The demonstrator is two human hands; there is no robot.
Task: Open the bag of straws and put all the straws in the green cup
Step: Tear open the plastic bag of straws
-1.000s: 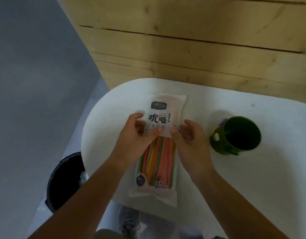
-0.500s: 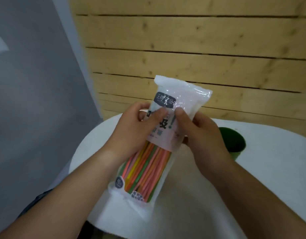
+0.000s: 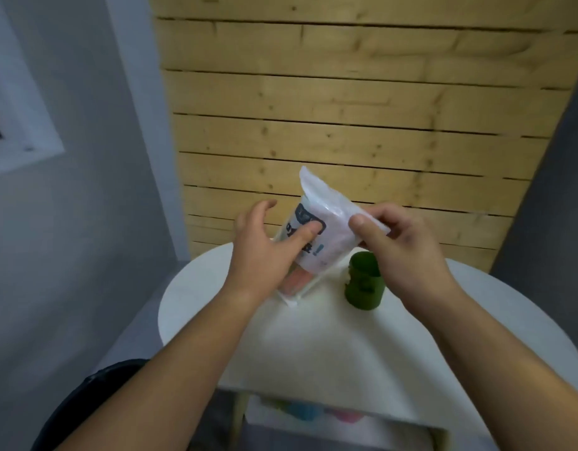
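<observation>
The plastic bag of straws is held upright above the white round table, its top end up and its lower end near the tabletop. My left hand holds the bag's left side, thumb pressed on the printed label. My right hand pinches the bag's upper right edge between thumb and fingers. Coloured straws show through the bag below my left hand. The green cup stands on the table just right of the bag, partly hidden behind my right hand.
A wooden plank wall rises right behind the table. A grey wall and white window frame are at the left. A dark round bin sits low left, below the table edge. Pastel things lie under the table's front edge.
The bag was lifted off the table and stood upright. My right hand slid up to its top right edge. The view tilted up toward the wall.
</observation>
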